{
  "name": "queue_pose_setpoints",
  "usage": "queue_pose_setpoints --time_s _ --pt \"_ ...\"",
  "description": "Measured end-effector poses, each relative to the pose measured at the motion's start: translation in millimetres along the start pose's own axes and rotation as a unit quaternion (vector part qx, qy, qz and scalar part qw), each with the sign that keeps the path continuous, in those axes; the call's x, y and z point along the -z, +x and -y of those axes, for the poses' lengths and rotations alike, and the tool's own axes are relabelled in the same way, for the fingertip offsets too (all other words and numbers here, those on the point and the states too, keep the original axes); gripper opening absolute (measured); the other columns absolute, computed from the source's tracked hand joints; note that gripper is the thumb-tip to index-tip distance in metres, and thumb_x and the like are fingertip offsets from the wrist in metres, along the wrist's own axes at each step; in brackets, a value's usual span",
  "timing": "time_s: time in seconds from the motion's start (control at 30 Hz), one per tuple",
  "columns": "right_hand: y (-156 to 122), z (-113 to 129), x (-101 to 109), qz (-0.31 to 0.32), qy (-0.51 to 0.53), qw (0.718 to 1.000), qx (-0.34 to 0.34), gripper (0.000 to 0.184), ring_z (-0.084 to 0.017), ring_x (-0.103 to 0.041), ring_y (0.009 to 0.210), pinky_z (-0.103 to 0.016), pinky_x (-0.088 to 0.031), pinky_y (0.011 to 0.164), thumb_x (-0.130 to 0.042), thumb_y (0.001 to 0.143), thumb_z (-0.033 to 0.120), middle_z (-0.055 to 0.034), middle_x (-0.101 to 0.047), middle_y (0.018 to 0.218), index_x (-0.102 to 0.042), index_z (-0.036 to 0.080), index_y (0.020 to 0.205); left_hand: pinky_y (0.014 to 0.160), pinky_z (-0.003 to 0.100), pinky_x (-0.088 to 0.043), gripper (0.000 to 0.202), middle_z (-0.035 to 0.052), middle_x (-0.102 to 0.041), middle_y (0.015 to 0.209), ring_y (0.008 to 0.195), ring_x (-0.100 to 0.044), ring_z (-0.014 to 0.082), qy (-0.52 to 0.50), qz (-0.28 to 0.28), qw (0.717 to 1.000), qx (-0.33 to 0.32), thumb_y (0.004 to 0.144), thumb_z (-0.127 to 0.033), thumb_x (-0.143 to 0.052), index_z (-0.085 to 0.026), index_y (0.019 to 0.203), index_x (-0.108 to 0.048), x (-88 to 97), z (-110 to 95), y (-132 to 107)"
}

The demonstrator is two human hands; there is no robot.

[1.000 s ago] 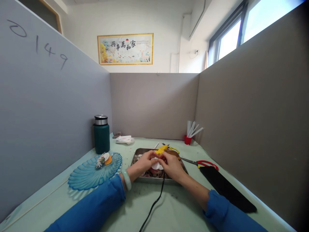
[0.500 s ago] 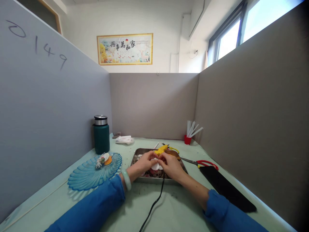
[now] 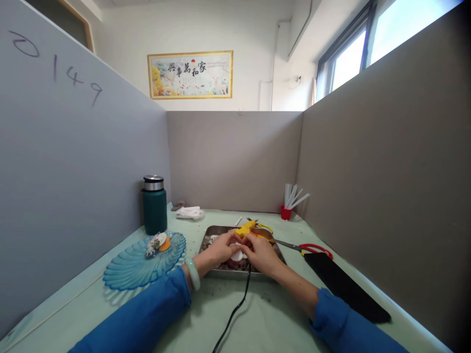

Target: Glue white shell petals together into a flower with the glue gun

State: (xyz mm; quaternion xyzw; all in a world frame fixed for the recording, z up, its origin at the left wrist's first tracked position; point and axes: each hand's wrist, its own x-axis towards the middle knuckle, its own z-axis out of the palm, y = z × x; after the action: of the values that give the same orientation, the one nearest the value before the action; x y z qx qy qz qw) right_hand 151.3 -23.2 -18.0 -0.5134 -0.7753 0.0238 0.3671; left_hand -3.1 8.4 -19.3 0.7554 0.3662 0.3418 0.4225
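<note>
My left hand (image 3: 223, 246) and my right hand (image 3: 260, 251) meet over a metal tray (image 3: 235, 275), fingertips pinched close together. Between them is a small white rounded piece (image 3: 237, 255), thin and flat-looking; its exact kind is too small to make out. Shells and other small bits lie in the tray beneath, partly covered by my hands. Just beyond my fingers rests a yellow hot glue gun (image 3: 246, 228), and a black cord (image 3: 235, 311) runs from the tray toward me.
On the left a blue scalloped glass plate (image 3: 140, 267) holds a few small ornaments, with a green thermos (image 3: 154, 211) behind it. Red-handled scissors (image 3: 316, 249) and a black flat sheet (image 3: 346, 287) lie at right. Farther back stands a red cup (image 3: 286, 213) of glue sticks.
The white piece between my fingers has shifted slightly and less of it shows. Both hands stay in nearly the same place.
</note>
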Motion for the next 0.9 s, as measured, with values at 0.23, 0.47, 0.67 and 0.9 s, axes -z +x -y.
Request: queue_pose_setpoints --time_s 0.23,0.47,0.67,0.9 --pt "0.1 -0.1 -0.1 0.003 -0.006 1.000 0.002 0.013 -0.013 -0.054 0.066 -0.020 -0.031 0.057 -0.049 0.078 0.029 -0.0007 -0.062 0.070 -0.057 0.019 0.077 0.045 0.021 -0.042 0.024 0.0024 -0.056 0.071 0.055 -0.053 0.0124 0.036 -0.012 0.999 -0.014 0.071 -0.031 -0.052 -0.015 0.089 -0.051 0.7 2.7 1.4" --pt "0.9 -3.6 -3.3 0.007 -0.023 1.000 0.000 0.017 -0.013 -0.054 0.064 -0.020 -0.029 0.056 -0.046 0.080 0.030 -0.0006 -0.061 0.067 -0.057 0.019 0.076 0.062 0.023 -0.042 0.020 0.0046 -0.060 0.081 0.072 -0.054 0.0150 0.170 -0.031 0.982 -0.081 0.071 -0.028 -0.052 -0.014 0.085 -0.057 3.9 -2.1 -0.6" --pt "1.3 -1.8 -2.2 0.009 -0.021 1.000 0.002 0.015 -0.013 -0.054 0.065 -0.020 -0.028 0.056 -0.047 0.079 0.029 -0.0003 -0.061 0.067 -0.057 0.019 0.074 0.062 0.022 -0.042 0.020 0.0038 -0.060 0.080 0.072 -0.054 0.0146 0.182 -0.035 0.981 -0.066 0.071 -0.029 -0.052 -0.014 0.085 -0.057 3.3 -5.6 -2.0" --pt "1.2 -1.4 -1.1 -0.006 0.005 1.000 0.003 0.014 -0.012 -0.053 0.064 -0.020 -0.029 0.056 -0.047 0.079 0.029 -0.0006 -0.061 0.069 -0.056 0.019 0.077 0.049 0.021 -0.041 0.026 0.0012 -0.058 0.074 0.057 -0.053 0.0113 0.077 -0.034 0.996 -0.027 0.073 -0.032 -0.051 -0.016 0.093 -0.050 1.2 -2.7 -1.4"
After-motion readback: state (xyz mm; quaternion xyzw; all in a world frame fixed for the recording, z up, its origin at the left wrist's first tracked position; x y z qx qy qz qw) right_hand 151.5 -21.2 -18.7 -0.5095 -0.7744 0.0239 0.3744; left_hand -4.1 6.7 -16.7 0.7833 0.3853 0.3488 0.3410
